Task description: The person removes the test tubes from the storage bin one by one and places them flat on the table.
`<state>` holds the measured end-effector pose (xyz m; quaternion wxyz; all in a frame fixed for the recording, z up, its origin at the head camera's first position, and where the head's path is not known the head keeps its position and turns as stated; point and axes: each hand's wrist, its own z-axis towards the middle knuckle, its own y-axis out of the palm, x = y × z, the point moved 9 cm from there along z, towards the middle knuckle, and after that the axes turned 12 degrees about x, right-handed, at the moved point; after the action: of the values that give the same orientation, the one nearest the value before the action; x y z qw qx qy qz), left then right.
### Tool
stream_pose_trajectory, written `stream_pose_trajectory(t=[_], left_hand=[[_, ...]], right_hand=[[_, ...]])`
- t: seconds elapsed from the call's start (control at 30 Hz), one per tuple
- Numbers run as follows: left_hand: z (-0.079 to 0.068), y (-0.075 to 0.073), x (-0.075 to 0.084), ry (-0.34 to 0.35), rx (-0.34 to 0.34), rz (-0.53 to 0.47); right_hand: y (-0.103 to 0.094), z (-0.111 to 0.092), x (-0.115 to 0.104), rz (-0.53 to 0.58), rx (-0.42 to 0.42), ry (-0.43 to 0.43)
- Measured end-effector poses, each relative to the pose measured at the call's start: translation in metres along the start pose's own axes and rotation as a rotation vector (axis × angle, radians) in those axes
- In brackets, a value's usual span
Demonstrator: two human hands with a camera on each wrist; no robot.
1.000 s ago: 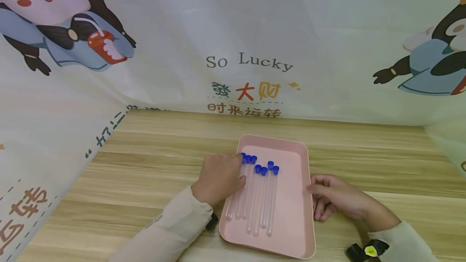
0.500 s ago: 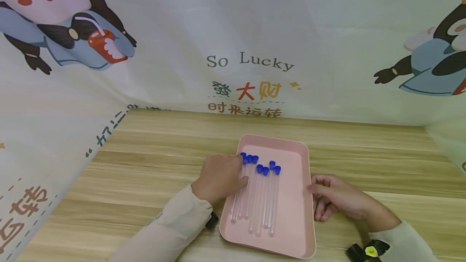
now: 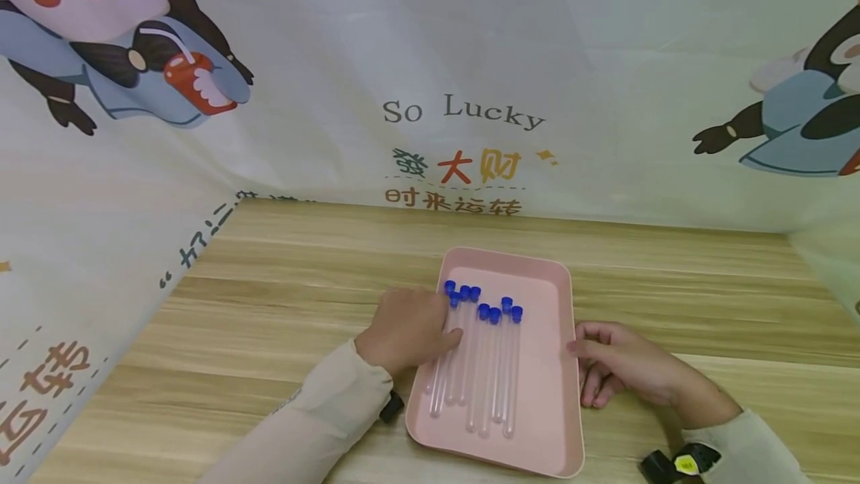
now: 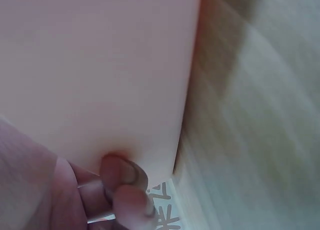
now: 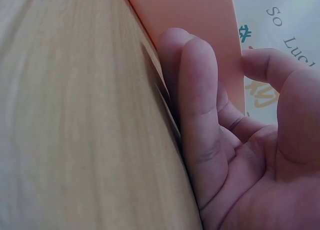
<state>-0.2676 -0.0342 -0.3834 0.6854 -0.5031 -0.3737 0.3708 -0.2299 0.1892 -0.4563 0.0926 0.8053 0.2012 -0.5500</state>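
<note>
A pink rectangular tray holds several clear test tubes with blue caps. They lie side by side lengthwise, mostly in the left and middle part. My left hand grips the tray's left side, thumb over the rim beside the leftmost tubes. In the left wrist view its curled fingers press against the tray's outer wall. On the opposite side my right hand holds the rim, thumb on top; the right wrist view shows its fingers along the outer wall.
Around the tray is a wood-grain table. A pale printed cloth with cartoon figures and lettering stands behind it and along the sides. A black wrist device sits by the right sleeve.
The test tubes have slid a little to the right inside the tray, so more of the left caps show. Both hands and the tray stay nearly where they were.
</note>
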Motion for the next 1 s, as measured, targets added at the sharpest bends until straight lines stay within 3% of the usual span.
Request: stream_pose_trajectory(t=[0.43,0.7,1.0], left_hand=[[0.001,0.011,-0.007,-0.067,-0.108,-0.146],[0.001,0.011,-0.007,-0.057,-0.115,-0.152],[-0.002,0.015,-0.004,-0.032,-0.174,-0.156]], right_hand=[[0.000,0.001,-0.001,0.000,-0.005,-0.009],[0.001,-0.001,-0.002,-0.006,0.008,-0.010],[0.001,-0.001,-0.002,-0.008,0.012,-0.005]])
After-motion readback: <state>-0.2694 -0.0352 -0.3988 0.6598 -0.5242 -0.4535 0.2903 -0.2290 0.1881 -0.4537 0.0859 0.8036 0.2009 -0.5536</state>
